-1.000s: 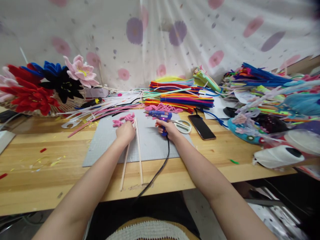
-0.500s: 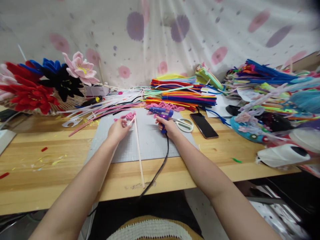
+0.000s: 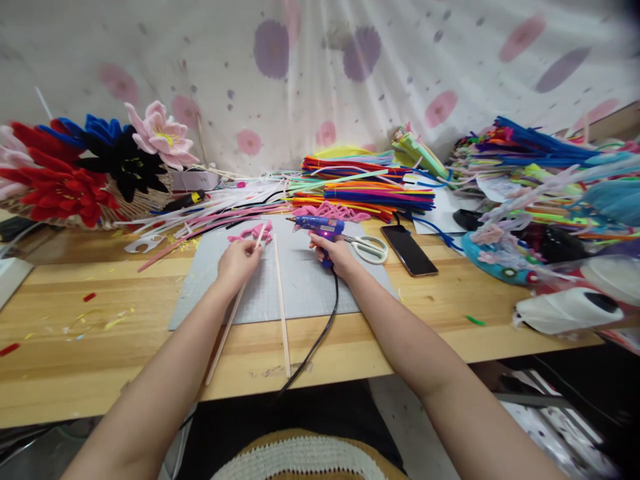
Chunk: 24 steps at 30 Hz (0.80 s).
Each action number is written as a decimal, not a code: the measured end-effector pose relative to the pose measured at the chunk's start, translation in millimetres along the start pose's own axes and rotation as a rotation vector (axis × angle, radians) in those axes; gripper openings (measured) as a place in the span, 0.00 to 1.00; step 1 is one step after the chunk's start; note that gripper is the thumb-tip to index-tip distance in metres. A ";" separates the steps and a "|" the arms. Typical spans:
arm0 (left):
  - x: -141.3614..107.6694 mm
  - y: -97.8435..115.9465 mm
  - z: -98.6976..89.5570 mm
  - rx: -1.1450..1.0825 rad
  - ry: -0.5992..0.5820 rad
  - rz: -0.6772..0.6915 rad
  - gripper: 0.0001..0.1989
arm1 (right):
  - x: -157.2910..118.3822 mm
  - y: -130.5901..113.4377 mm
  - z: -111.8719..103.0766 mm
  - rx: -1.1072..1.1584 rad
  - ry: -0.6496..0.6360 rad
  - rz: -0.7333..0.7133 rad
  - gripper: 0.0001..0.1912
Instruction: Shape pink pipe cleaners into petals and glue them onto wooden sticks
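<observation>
Left hand (image 3: pixel 236 268): grip pinching pale stick (image 3: pixel 227 333) near top; pink fuzzy piece (image 3: pixel 269 231) at its one o'clock. Right hand (image 3: pixel 339 256): grip wrapped round glue gun (image 3: pixel 313 224), nozzle toward nine; best aimed clear of fingers.

Over the grey mat (image 3: pixel 310 293), my left hand (image 3: pixel 237 265) covers part of a pale stick (image 3: pixel 226 345), and my right hand (image 3: pixel 336 255) hides some of the glue gun (image 3: pixel 319 224), its label too small to read. Far right of the mat, the picture's edge cuts off a blurred turquoise bundle (image 3: pixel 614 200); far left, a pale pink flower (image 3: pixel 11 160).
</observation>
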State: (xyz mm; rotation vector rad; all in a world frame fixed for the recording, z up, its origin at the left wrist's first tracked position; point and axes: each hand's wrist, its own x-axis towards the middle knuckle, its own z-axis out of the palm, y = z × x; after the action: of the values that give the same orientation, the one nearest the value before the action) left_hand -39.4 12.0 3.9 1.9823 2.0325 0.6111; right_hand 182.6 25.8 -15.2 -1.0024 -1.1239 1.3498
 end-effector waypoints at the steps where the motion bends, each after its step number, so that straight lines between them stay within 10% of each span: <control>1: -2.0 0.5 -0.5 -0.001 -0.007 0.003 0.19 | 0.0 0.3 -0.1 -0.004 -0.002 0.001 0.16; 5: -9.9 6.0 0.2 -0.065 -0.155 0.083 0.20 | 0.0 1.7 -0.4 -0.018 -0.013 -0.003 0.16; 14: -8.2 12.3 10.6 0.184 0.027 -0.037 0.10 | 2.5 5.0 -0.6 -0.065 0.011 -0.025 0.16; 24: -18.2 4.0 26.8 -0.691 -0.161 -0.012 0.07 | -5.6 -1.5 -4.3 -0.343 -0.071 0.008 0.18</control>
State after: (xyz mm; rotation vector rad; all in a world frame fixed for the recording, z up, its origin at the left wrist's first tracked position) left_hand -22.9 -2.6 -20.1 1.5405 1.4580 0.9552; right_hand 187.6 20.6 -14.8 -1.2120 -1.4389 1.2302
